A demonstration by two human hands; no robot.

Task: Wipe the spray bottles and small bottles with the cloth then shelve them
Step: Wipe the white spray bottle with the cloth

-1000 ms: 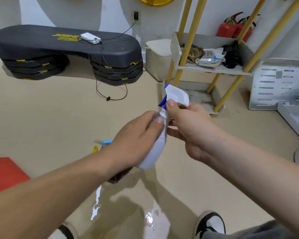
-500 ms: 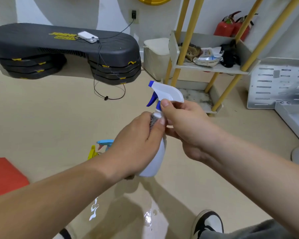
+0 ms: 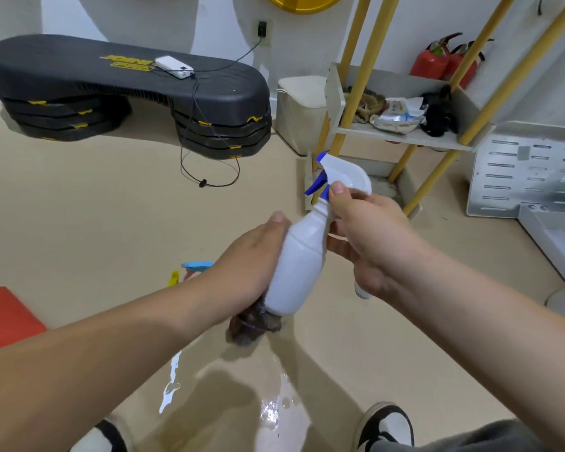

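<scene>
1. A wet patch (image 3: 271, 415) glints on the floor just ahead of a shoe (image 3: 385, 422).
2. The left hand (image 3: 252, 265) – fingers curled round a dark cloth (image 3: 255, 321) – presses it against the lower body of the white spray bottle (image 3: 302, 265), which is held tilted in the air above the floor.
3. The right hand (image 3: 372, 243) grips the bottle's neck, thumb beside the blue trigger.
4. Behind the left wrist, a second sprayer (image 3: 196, 265) shows its light-blue head.
5. Farther off stands the yellow-legged shelf (image 3: 402, 137).

- I see the left hand (image 3: 252, 262) and right hand (image 3: 372, 243) bare, forearms too.
- Right foot: black-and-white sneaker (image 3: 387, 425), white toe.
- Left foot: white shoe (image 3: 101, 438) with a black band.
- Grey trouser leg (image 3: 454, 440), lower right.
</scene>
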